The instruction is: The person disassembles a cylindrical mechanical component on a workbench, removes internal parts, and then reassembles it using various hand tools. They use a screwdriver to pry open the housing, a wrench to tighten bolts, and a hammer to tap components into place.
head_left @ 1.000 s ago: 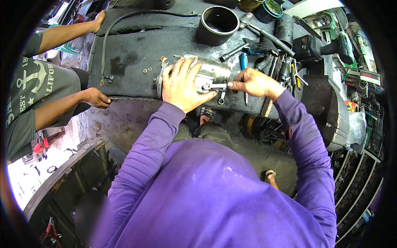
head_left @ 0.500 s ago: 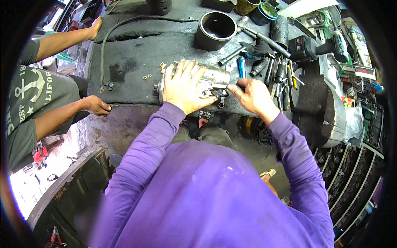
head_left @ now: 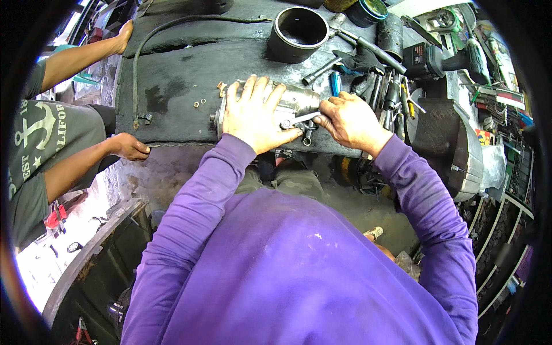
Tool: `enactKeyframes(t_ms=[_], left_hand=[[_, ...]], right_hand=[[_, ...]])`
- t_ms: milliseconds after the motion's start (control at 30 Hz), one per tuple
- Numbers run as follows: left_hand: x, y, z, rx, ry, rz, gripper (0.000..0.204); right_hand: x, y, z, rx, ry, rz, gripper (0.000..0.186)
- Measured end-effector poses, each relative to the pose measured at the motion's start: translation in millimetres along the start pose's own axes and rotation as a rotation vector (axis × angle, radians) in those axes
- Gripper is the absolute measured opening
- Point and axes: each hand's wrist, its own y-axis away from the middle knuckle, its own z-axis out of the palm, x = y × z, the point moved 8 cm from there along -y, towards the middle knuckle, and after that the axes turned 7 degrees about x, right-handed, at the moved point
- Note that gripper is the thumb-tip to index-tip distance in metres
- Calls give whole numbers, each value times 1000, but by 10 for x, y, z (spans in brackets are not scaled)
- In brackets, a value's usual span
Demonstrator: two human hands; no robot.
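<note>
A cylindrical metal motor (head_left: 299, 99), which looks like a starter motor, lies on its side near the front edge of the dark workbench (head_left: 172, 123). My left hand (head_left: 252, 118) grips it from above, fingers spread across the casing and thumb along its near side. In my right hand (head_left: 349, 122) is the end of a wrench (head_left: 305, 118), pinched between thumb and curled fingers. The wrench's other end sits at a bolt beside my left thumb. Just below the wrench, a small ring-ended metal part (head_left: 307, 138) pokes out at the bench edge.
Small nuts (head_left: 199, 103) lie left of the motor. Farther back stand a thick metal cylinder (head_left: 296, 34) and a bent black hose (head_left: 172, 24). Hand tools (head_left: 391, 95) and a cordless power tool (head_left: 443, 62) crowd the right. A co-worker's hand (head_left: 131, 146) rests at the bench's left edge.
My right hand has closed further around the wrench, its knuckles now turned up. The wrench has tilted, its right end higher. My left hand stays on the motor.
</note>
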Motion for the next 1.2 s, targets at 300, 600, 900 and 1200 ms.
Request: enactKeyframes(t_ms=[300, 600, 900, 1200], left_hand=[[-31, -6, 108, -18, 44, -16, 102], [-27, -24, 107, 12, 47, -12, 104], [-18, 9, 55, 44, 9, -13, 104], [-25, 11, 77, 35, 5, -37, 103]], right_hand=[[-125, 31, -12, 94, 208, -24, 33], [-121, 168, 140, -8, 191, 102, 38], [-215, 257, -90, 166, 119, 161, 41], [188, -192, 40, 19, 21, -217, 45]])
